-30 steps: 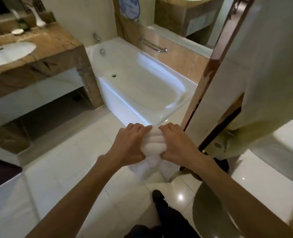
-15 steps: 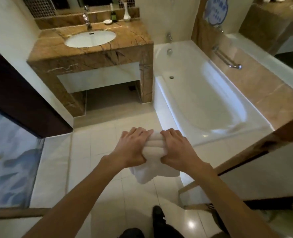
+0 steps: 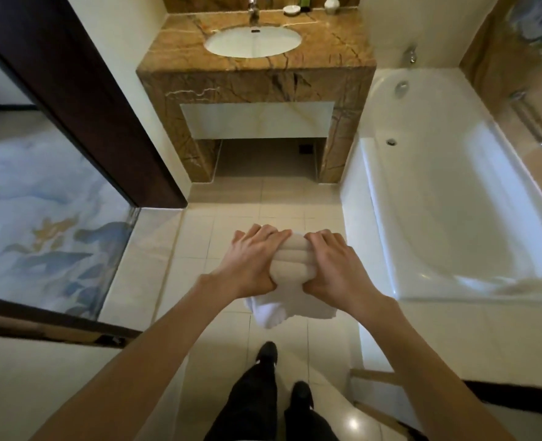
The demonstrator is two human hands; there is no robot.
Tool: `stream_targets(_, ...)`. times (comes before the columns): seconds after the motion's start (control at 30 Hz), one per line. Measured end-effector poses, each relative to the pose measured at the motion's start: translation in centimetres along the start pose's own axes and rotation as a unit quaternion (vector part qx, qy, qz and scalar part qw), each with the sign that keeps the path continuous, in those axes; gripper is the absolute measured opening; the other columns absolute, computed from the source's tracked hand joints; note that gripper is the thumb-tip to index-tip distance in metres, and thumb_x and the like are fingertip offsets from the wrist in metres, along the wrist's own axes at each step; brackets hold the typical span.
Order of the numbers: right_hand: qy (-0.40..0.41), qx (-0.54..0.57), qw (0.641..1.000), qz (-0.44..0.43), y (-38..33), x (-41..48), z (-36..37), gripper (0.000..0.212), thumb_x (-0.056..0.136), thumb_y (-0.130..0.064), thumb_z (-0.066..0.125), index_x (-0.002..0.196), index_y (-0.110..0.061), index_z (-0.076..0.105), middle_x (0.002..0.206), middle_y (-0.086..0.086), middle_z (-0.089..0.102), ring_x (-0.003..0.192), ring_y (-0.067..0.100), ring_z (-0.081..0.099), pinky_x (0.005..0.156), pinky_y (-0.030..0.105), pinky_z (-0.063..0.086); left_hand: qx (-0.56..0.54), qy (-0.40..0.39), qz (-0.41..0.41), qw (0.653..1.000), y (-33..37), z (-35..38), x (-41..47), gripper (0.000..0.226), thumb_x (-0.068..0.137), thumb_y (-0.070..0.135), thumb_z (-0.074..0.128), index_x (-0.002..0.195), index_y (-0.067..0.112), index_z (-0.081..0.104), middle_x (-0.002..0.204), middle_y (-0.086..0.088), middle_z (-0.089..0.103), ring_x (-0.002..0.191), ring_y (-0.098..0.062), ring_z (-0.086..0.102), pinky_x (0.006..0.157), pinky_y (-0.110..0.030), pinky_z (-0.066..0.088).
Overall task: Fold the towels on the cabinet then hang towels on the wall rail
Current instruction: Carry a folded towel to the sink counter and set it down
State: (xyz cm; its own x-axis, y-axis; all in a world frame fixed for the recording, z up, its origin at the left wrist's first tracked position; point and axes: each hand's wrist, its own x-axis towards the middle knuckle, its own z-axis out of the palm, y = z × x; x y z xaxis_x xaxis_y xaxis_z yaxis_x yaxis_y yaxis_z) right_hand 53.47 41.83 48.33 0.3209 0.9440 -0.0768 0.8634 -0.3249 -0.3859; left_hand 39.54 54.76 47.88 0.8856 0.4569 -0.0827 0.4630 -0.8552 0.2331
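Carry step: left hand [image 3: 247, 265] and right hand [image 3: 333, 265], fingers curled tight, grip a stack of folded white terry towels [image 3: 290, 265] from both sides, held in mid-air above the tiled floor [image 3: 199, 249], facing the brown marble vanity desk [image 3: 257, 81]. Towels look folded already; next move needs locating the wall rail, not clearly identifiable here.
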Motion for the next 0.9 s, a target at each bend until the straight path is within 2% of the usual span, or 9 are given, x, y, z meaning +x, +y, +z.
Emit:
stream_targets(0.33,-0.009,-0.014,1.0,-0.014,-2.9,9.2,0.6,0.068,0.063,-0.031,0.067,0.125,-0.021,0.042,0.117,0.0,0.046,0.105,0.024,0.045,0.083,0.035,0.042,-0.021,0.018,-0.015,1.0,-8.0,-1.6,3.7,0.089,0.065,0.035,0.071,0.143,0.028,0.03,0.132,0.002,0.042,0.119,-0.02,0.036,0.097,-0.04,0.033)
stream_targets(0.5,0.001,-0.011,1.0,-0.013,-4.1,13.1,0.7,0.064,0.064,-0.029,0.065,0.123,-0.023,0.042,0.117,-0.002,0.046,0.106,0.023,0.044,0.085,0.034,0.042,-0.024,0.037,-0.014,0.999,-11.2,-2.6,5.7,0.086,0.064,0.03,0.07,0.142,0.027,0.034,0.13,0.002,0.045,0.118,-0.021,0.039,0.093,-0.038,0.033)
stream_targets(0.9,-0.009,-0.017,1.0,-0.016,-2.5,20.0,0.0,0.064,0.065,-0.029,0.065,0.124,-0.019,0.043,0.12,0.0,0.046,0.109,0.024,0.043,0.086,0.034,0.04,-0.027,0.029,-0.013,0.999,-14.9,-3.4,11.8,0.087,0.063,0.035,0.071,0.141,0.026,0.035,0.129,0.001,0.045,0.118,-0.022,0.039,0.096,-0.039,0.033)
